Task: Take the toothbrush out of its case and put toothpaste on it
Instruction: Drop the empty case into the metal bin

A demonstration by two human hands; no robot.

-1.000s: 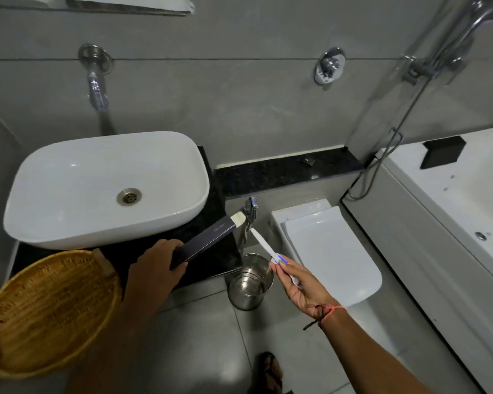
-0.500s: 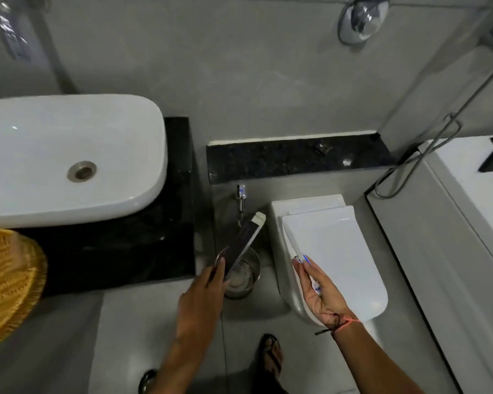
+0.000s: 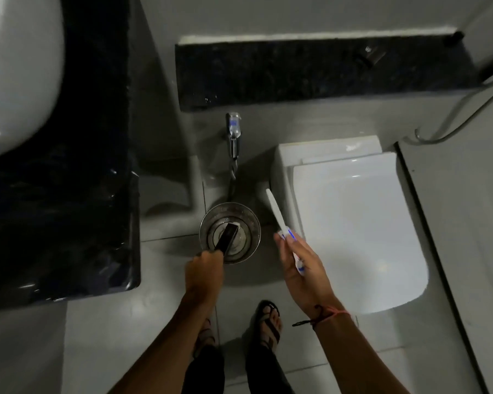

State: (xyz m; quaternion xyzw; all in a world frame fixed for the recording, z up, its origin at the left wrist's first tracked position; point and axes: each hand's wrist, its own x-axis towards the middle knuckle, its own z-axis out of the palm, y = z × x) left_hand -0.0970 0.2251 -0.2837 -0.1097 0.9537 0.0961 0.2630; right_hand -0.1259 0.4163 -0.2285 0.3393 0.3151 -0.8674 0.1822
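Note:
My left hand (image 3: 204,273) grips a long dark box (image 3: 227,238), the toothbrush case, with its open white end pointing down into a steel bin (image 3: 249,223) on the floor. My right hand (image 3: 302,263) holds a white toothbrush (image 3: 275,210) with blue marks on its handle. The brush's far end points up and away, beside the toilet. I see no toothpaste tube.
A white toilet (image 3: 353,223) with closed lid stands right of the bin. The black counter (image 3: 69,166) with a white basin (image 3: 15,66) is at the left. A spray handle (image 3: 233,132) hangs on the wall above the bin. My sandalled feet (image 3: 269,325) are below.
My view has tilted down to the floor. My left hand has carried the dark case from the counter edge down over the steel bin. The toothbrush stays in my right hand.

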